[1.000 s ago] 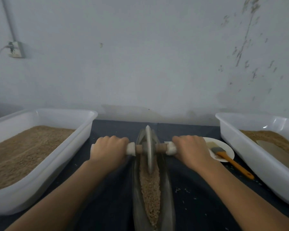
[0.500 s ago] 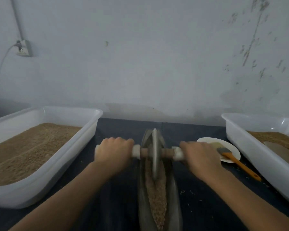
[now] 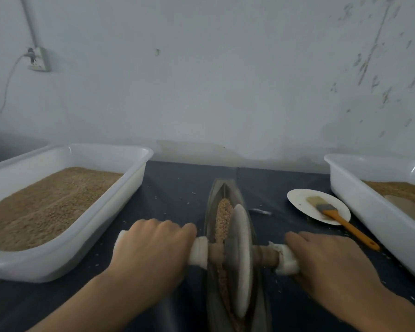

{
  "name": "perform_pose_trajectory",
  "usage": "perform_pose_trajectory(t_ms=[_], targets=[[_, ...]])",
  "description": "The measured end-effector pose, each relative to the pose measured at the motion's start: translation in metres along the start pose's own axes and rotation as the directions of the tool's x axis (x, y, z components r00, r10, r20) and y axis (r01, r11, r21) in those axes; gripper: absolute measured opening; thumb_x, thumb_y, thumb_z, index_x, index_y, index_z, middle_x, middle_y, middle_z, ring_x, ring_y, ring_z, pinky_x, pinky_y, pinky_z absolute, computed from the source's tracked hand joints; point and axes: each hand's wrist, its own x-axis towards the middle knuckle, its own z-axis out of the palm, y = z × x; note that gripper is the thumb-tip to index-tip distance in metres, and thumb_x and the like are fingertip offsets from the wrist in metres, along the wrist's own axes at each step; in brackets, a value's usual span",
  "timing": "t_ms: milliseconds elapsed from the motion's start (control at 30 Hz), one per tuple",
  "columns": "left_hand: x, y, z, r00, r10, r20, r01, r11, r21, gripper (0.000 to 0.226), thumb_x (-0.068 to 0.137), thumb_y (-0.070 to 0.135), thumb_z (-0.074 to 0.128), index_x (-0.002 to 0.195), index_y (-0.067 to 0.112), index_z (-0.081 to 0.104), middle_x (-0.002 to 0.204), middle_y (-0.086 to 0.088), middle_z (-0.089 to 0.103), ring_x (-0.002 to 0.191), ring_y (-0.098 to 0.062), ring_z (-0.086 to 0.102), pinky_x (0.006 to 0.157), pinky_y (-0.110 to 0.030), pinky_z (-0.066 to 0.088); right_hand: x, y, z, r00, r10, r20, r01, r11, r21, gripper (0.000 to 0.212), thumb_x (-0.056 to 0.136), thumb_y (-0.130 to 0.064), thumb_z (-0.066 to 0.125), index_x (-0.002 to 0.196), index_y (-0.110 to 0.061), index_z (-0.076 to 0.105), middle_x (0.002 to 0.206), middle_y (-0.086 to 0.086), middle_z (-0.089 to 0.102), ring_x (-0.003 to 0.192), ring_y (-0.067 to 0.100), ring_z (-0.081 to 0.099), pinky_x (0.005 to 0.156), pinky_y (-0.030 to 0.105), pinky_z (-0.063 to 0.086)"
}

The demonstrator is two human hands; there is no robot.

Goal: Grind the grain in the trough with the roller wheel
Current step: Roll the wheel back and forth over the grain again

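Both sets of fingers (image 3: 173,227) are curled tight round the white handle ends, left hand (image 3: 151,250) and right hand (image 3: 328,262). Roller wheel (image 3: 240,257) sits in the trough (image 3: 210,204) on the bench (image 3: 182,185), grain (image 3: 222,219) just ahead. I'd press evenly both sides so it doesn't tilt.

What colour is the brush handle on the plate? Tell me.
Orange; the brush handle shows clearly in the head view.

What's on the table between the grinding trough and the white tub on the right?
In the head view, a white plate with an orange-handled brush on it lies between the trough and the right tub.
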Motion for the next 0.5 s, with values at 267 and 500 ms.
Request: perform_pose_trajectory(t_ms=[267,500], targets=[[0.087,-0.014,0.044,0.972,-0.220,-0.081,0.222,0.975,0.011,0.020,0.086,0.035,0.056,0.083,0.027,0.038,0.080,0.007,0.061,0.063,-0.017,0.051,0.056,-0.029,0.029,0.098,0.023,0.044,0.973,0.226,0.052,-0.222,0.972,-0.073,0.030,0.078,-0.042,0.065,0.079,-0.032,0.036,0.081,-0.004,0.064,0.073,0.021,0.061,0.056,0.031,0.036],[0.039,0.001,0.015,0.995,-0.092,-0.026,0.092,0.995,-0.027,0.035,0.076,0.038,0.070,0.085,0.032,0.036,0.084,0.008,0.062,0.069,-0.014,0.057,0.061,-0.028,0.029,0.031,0.006,0.020,0.971,0.179,0.156,-0.179,0.984,-0.009,0.029,0.074,-0.054,0.063,0.086,-0.032,0.048,0.079,-0.006,0.062,0.072,0.017,0.061,0.063,0.039,0.051]])
